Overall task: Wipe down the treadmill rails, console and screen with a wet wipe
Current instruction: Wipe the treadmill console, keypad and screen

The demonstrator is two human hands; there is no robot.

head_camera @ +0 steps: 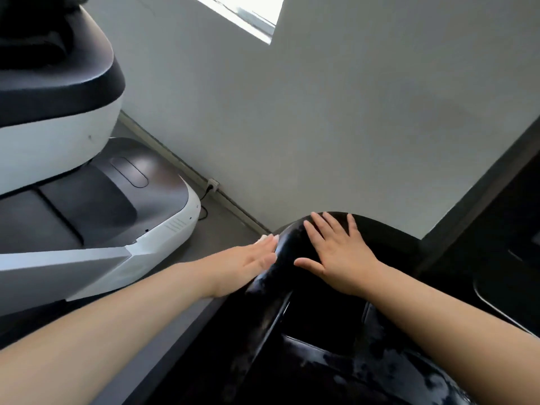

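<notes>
The black glossy treadmill console (318, 340) fills the lower middle, its surface streaked with wet marks. My left hand (251, 258) lies flat with straight fingers against the console's left side, pressing a white wet wipe (263, 237) whose edge peeks out past the fingertips. My right hand (336, 252) rests flat and spread on the console's rounded top, holding nothing.
A second treadmill in white and black (122, 206) stands at the left, its white console housing (55, 112) above it. A grey wall (321, 112) is just behind, with a floor socket and cable (211, 185). A dark frame (496, 229) runs along the right.
</notes>
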